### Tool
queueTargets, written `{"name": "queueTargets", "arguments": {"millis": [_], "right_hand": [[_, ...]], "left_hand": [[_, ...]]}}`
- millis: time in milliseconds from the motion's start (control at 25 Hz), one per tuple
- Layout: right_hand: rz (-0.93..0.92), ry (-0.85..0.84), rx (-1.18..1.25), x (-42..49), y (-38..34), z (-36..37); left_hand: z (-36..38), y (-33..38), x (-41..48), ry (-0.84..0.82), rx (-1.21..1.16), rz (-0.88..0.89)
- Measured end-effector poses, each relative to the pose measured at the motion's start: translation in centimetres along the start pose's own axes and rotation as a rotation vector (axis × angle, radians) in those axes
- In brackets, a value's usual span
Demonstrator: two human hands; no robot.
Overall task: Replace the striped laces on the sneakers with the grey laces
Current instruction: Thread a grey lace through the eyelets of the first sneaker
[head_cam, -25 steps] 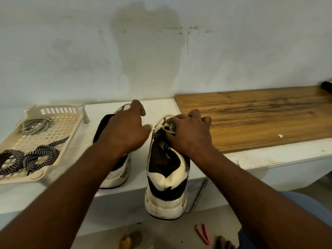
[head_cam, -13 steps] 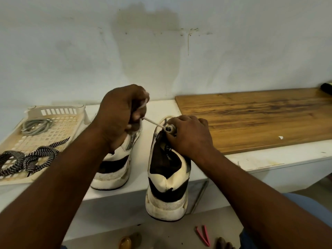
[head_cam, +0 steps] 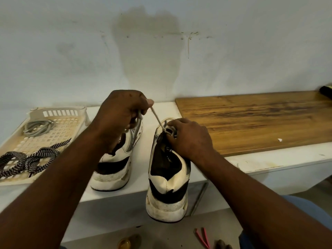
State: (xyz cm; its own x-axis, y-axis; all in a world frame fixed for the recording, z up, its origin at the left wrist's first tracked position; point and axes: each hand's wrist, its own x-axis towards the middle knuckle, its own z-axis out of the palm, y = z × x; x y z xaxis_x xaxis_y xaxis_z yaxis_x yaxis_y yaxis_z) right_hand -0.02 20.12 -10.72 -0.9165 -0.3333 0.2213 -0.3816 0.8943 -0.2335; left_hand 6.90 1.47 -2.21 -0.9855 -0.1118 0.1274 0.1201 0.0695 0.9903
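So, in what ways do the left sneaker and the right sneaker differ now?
The left sneaker stands wholly on the white shelf; the right sneaker has its heel jutting past the front edge. The right hand grips the right sneaker at its upper eyelets, and a pale lace runs taut from there to the left hand; on the left sneaker no lace is visible. Both are white with black panels, heels toward the camera.

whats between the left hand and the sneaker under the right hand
A taut pale lace runs from the left hand down to the eyelets of that sneaker; the head view shows it.
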Motion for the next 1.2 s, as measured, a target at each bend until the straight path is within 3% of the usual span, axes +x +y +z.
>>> {"name": "queueTargets", "arguments": {"millis": [80, 200, 280, 360, 440, 560, 680, 760, 840, 920, 1000, 1120, 1200], "right_hand": [[0.002, 0.011, 0.019, -0.1, 0.0, 0.1], [0.003, -0.018, 0.105, 0.1, 0.2, 0.1], [0.036, -0.112, 0.320, 0.6, 1.0, -0.7], [0.085, -0.218, 0.537, 1.1, 2.1, -2.4], [0.116, -0.249, 0.574, 1.1, 3.5, -4.2], [0.123, -0.314, 0.404, 0.7, 4.7, -5.2], [0.112, -0.309, 0.269, 0.5, 4.1, -4.5], [0.104, -0.283, 0.217, 0.4, 3.7, -4.3], [0.099, -0.240, 0.199, 0.3, 3.5, -4.5], [0.139, -0.182, 0.373, 0.3, 3.4, -5.0], [0.181, -0.263, 0.673, -0.2, 2.8, -5.8], [0.153, -0.506, 0.644, -0.7, 1.8, -6.2], [0.157, -0.526, 0.614, -0.7, 1.7, -6.0]], "left_hand": [[0.1, -0.1, -0.3, 0.047, -0.011, -0.026], [0.4, -1.2, 0.1, 0.161, 0.667, 0.053], [0.3, -1.7, 0.2, 0.140, 0.990, 0.047], [0.6, -2.0, -0.1, 0.118, 1.082, -0.029], [1.4, -2.4, -0.5, 0.162, 1.179, 0.031], [2.9, -2.7, -0.8, 0.186, 1.091, 0.224], [3.9, -3.3, -0.2, 0.127, 0.865, 0.057], [4.1, -4.0, 0.2, 0.076, 0.914, -0.033], [4.1, -4.5, 0.5, 0.097, 0.956, -0.013], [4.0, -4.7, 0.7, 0.119, 0.989, -0.004], [4.0, -4.8, 0.8, 0.115, 0.966, -0.016], [3.7, -4.6, 1.1, 0.116, 0.815, -0.104], [3.3, -4.4, 1.5, 0.129, 0.653, -0.210]]}}
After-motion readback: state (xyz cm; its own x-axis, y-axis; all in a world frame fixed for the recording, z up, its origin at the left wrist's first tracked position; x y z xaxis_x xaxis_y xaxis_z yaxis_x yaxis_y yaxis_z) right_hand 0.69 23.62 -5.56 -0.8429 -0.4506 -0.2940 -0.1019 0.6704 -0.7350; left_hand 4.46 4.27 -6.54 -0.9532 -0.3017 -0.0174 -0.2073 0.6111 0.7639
